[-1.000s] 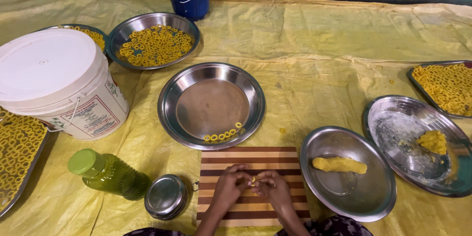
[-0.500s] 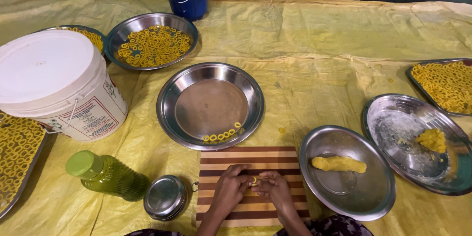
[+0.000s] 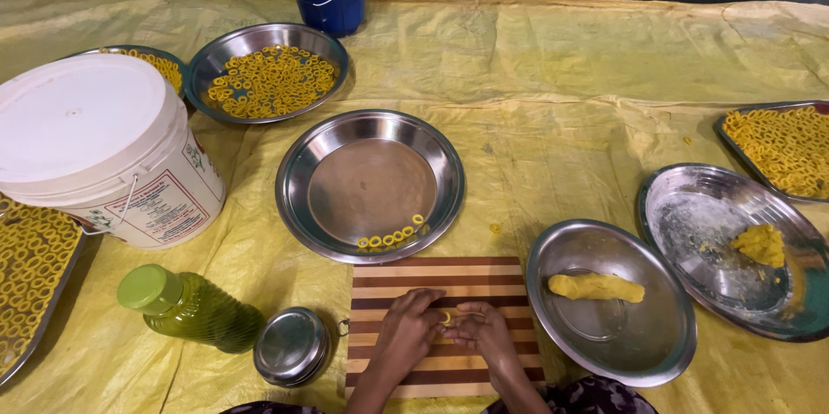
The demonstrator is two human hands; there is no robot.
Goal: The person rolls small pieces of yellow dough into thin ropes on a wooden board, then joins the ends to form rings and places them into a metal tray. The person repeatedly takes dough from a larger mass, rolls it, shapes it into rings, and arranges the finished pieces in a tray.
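— What are you on, seen from the head camera?

— My left hand and right hand pinch a small yellow dough ring between their fingertips, over the striped cutting board.

— Next?

— I judge the ends need sealing, then a careful carry to the steel plate with its finished rings.

On a striped wooden cutting board, the left hand and right hand meet, pinching a small yellow dough ring between fingertips. Beyond the board, a steel plate holds a few finished rings.
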